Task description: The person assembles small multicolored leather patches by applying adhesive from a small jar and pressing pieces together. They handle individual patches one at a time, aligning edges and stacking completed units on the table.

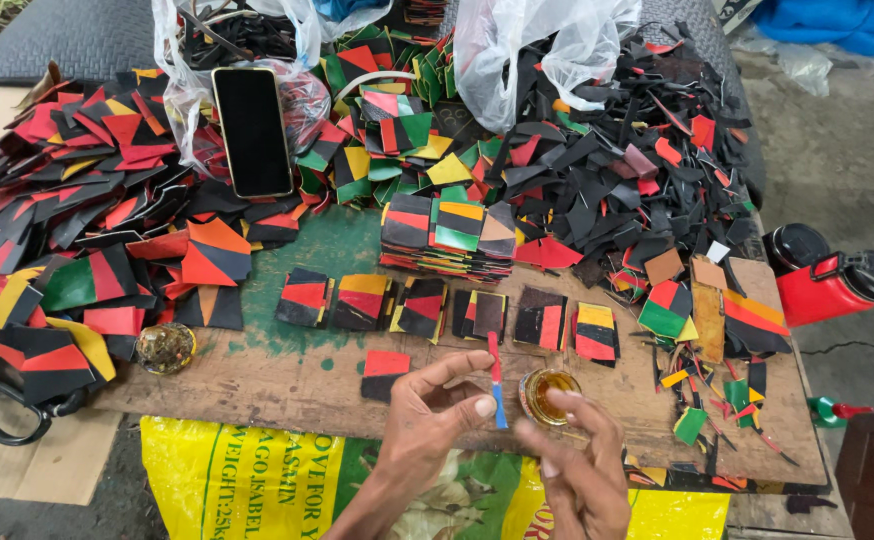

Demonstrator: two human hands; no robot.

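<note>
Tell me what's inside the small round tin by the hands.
The tin holds an amber, glossy liquid, likely glue. Its bottom is hidden beneath the liquid. The left hand holds a red-and-blue stick beside it; the right hand is just below.

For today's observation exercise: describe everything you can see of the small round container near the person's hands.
The small round container is a shallow, open pot with clear-looking walls, holding amber-brown liquid. It stands upright on the worn wooden board, just below the row of coloured patchwork squares. The right hand has its fingers at its near rim; a red-and-blue stick stands just left of it.
</note>
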